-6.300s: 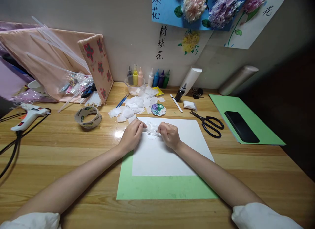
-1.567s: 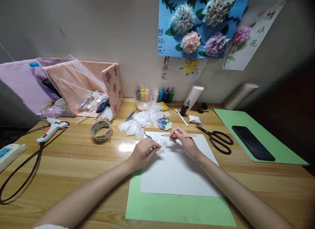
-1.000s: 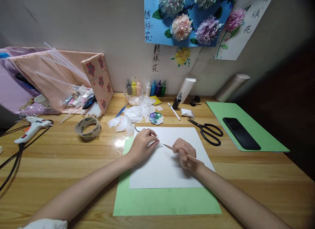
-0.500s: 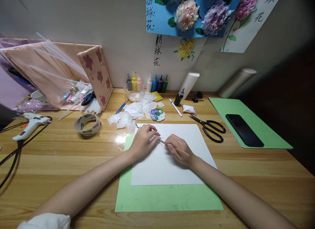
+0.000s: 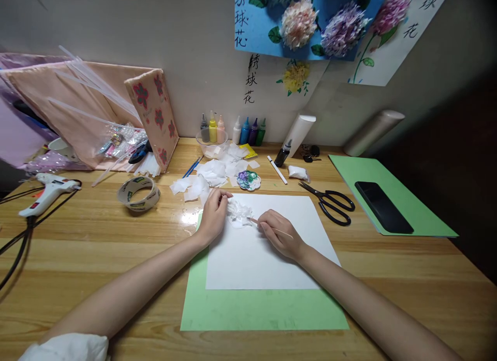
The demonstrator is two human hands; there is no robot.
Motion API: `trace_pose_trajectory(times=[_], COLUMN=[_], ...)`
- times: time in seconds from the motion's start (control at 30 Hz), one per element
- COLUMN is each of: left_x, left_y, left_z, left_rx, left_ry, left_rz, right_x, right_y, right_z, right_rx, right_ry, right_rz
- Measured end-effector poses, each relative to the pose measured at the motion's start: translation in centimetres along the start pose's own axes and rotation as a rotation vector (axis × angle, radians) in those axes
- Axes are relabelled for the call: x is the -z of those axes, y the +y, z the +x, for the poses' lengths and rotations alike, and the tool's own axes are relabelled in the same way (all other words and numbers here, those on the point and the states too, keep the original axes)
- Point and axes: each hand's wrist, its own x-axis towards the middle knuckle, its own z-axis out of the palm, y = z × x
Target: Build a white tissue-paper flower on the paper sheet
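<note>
My left hand (image 5: pixel 215 216) is closed, pinching the left side of a crumpled white tissue puff (image 5: pixel 239 214) near the top left of a white paper sheet (image 5: pixel 264 255). My right hand (image 5: pixel 277 234) is closed on a thin wooden stick (image 5: pixel 272 228) held like a pencil, its tip touching the puff's right side. The white sheet lies on a green sheet (image 5: pixel 252 309).
Loose tissue squares (image 5: pixel 212 176), a small paint palette (image 5: pixel 248 180), paint bottles (image 5: pixel 233 131) and a white marker (image 5: pixel 277 169) lie behind. Scissors (image 5: pixel 330 201) and a phone (image 5: pixel 383 214) on green card sit right. Tape roll (image 5: pixel 139 193) and glue gun (image 5: pixel 46 191) sit left.
My left hand has lifted off the tissue puff, which now shows, and holds its left side. My right hand, which picked up the stick earlier, keeps its tip against the puff.
</note>
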Motion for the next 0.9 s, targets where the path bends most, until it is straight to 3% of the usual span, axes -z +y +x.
trace_pose_trajectory(times=[0.43, 0.67, 0.9], left_x=[-0.17, -0.04, -0.06], left_y=[0.02, 0.2, 0.23], left_z=[-0.11, -0.14, -0.14], left_rx=[0.044, 0.057, 0.053], left_ry=[-0.002, -0.002, -0.007], left_rz=[0.019, 0.021, 0.02], right_x=[-0.31, -0.22, -0.36], right_y=[-0.56, -0.36, -0.31], right_z=[0.5, -0.21, -0.08], right_rx=[-0.308, -0.287, -0.263], right_ry=[0.008, 0.136, 0.055], right_rz=[0.131, 0.177, 0.135])
